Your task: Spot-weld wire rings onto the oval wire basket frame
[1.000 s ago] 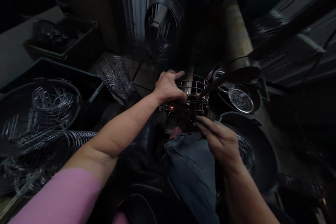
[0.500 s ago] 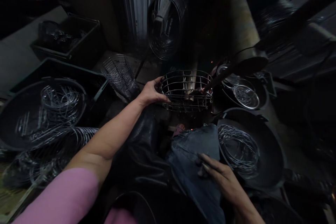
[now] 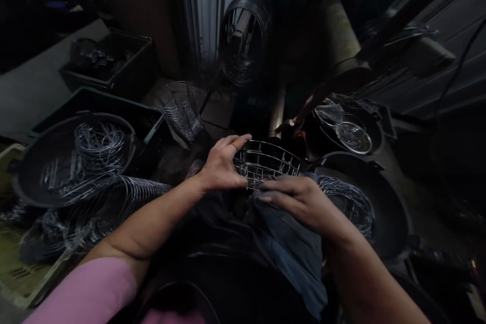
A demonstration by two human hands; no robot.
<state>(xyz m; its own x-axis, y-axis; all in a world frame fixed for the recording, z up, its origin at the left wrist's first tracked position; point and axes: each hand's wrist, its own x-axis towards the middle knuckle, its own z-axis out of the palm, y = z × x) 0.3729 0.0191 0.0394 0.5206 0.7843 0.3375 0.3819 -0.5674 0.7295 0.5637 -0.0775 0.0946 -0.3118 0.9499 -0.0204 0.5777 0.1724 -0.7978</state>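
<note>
A rounded wire basket (image 3: 270, 164) is tilted above my lap, lower than the rods in front of it. My left hand (image 3: 225, 164) grips its left end, thumb on the near side and fingers over the far rim. At the near rim is my right hand (image 3: 290, 196), its darkened fingers closed together against the wires. What they pinch, if anything, is too dark to make out. A blue-grey cloth (image 3: 294, 258) lies over my lap below the right hand. Just beyond the basket, a copper-coloured electrode tip (image 3: 291, 122) ends a dark arm and meets a pale upright rod (image 3: 278, 111).
On the left, a black basin (image 3: 28, 174) holds bent wire pieces, with stacked wire frames (image 3: 132, 190) nearby. A tall wire basket (image 3: 180, 106) stands ahead. To the right, a basin (image 3: 391, 207) holds wire rings (image 3: 351, 202). A thick cylinder (image 3: 341, 35) hangs overhead.
My left hand has brought the wire basket down and nearer, off the electrode rods. My right hand has risen from the cloth to the basket's near rim.
</note>
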